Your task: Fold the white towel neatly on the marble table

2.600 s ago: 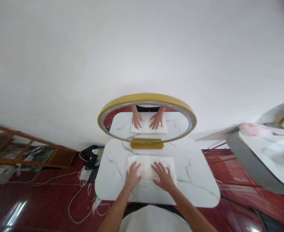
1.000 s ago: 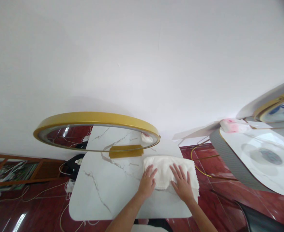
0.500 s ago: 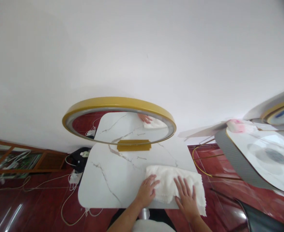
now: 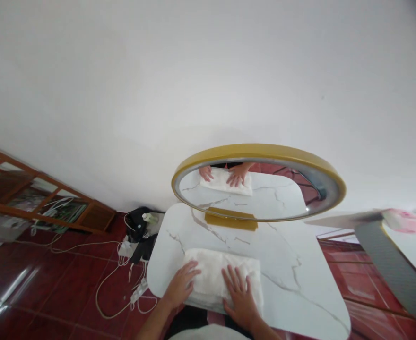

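Observation:
A folded white towel lies on the near left part of a white marble table. My left hand rests flat on the towel's left end, fingers spread. My right hand presses flat on its right half, fingers spread too. Neither hand grips anything. A round mirror with a gold rim stands at the table's far edge on a gold base. It reflects both hands and the towel.
White wall fills the upper view. Red tiled floor with white cables and a black bag lies to the left. A wooden frame stands far left. Another table with a pink packet is at right.
Towel and both hands have slid from the table's right side to its near left. The view has swung so the mirror now sits right of centre.

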{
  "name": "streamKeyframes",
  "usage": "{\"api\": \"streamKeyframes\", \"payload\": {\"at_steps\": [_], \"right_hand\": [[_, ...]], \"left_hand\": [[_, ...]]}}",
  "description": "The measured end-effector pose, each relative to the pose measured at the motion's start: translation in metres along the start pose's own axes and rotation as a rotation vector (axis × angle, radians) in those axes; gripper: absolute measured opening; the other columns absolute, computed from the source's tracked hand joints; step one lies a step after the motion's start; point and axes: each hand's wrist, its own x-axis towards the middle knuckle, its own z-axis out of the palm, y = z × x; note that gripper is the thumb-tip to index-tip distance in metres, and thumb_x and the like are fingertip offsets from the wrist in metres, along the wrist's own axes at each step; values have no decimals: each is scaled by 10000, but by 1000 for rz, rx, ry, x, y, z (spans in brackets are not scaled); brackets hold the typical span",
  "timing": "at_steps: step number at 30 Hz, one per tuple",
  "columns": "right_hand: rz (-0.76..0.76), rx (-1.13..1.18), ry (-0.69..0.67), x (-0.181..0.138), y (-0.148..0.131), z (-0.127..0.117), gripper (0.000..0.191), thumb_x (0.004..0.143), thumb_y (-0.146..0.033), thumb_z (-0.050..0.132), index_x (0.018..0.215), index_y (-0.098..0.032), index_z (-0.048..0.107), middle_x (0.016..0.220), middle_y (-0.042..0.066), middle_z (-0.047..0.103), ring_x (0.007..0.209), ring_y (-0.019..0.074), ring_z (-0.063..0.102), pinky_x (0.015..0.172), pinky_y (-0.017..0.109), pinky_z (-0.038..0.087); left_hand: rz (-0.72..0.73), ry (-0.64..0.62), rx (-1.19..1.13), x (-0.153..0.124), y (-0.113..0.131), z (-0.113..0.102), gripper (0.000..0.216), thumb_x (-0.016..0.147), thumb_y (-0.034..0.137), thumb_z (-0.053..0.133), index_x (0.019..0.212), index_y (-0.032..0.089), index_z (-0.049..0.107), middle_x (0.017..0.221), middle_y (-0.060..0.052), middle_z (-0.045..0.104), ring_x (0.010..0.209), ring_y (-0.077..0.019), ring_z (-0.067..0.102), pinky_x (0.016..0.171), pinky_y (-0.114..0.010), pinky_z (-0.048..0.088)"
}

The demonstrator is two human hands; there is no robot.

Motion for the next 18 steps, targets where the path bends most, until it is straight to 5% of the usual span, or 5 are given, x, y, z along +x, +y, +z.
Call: {"api": "streamKeyframes", "payload": {"at_steps": [5,11,18], "right_hand": [[-137,53,-192,43,-58,10,831,788,-544,451,1433,-317,-21,1503,38,49,1340,409,149,997,650,162],[-203,18,-223,68,-92,18,796,808,-470,451,1431,-332,-25,1501,20,51,1346,389,155,1006,652,145],[-78,-62,-150,117,-104,13,717,852,-413,384,1428,-338,-36,1505,-15,30,1371,327,96,1034,596,161]], "left_hand": [[-137,157,-23,-37,-53,-28,464,758,119,396,1141,309,576,1354,53,463,1303,-157,331,1108,-372,256],[-136,212,2,-66,-86,-29,527,724,100,428,1182,338,538,1390,70,419,1320,-170,306,1096,-361,270],[-93,214,49,-26,-100,-49,571,730,89,431,1256,307,479,1441,49,349,1349,-173,246,1114,-387,231]]}}
